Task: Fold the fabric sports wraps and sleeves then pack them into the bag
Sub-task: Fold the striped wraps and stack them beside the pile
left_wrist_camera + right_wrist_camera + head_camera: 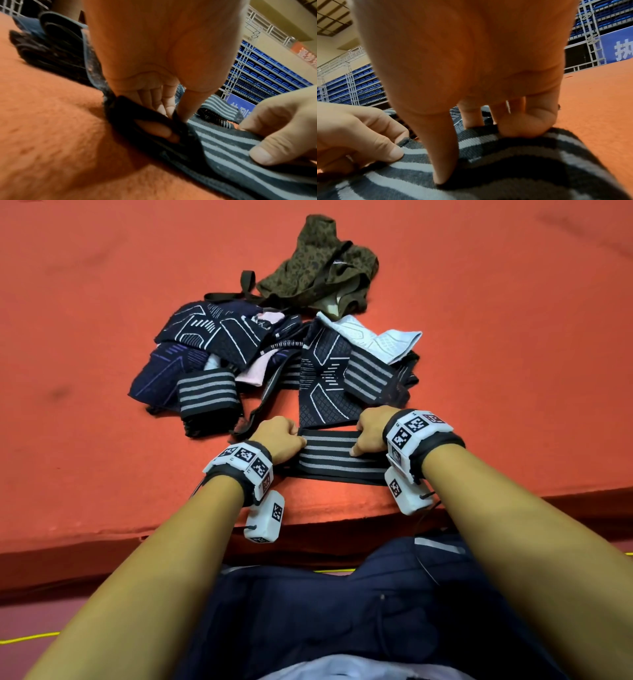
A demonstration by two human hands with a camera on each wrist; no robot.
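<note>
While both hands pin the striped wrap flat near the front edge of the orange mat, best move imo: keep edges lined up, stripes parallel, then fold one end over w/ even tension. Left hand pinches the wrap's left end, thumb on top, fingers curled. Right hand grips the right end, thumb pressing down. Wrists low, forearms angled inward. Bag sits toward the mat's far edge, behind the pile.

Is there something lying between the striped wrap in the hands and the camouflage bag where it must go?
Yes. The striped wrap, held by the left hand and right hand, lies nearest the person. The pile of sleeves and wraps lies between it and the camouflage bag, so it must be carried over them.
</note>
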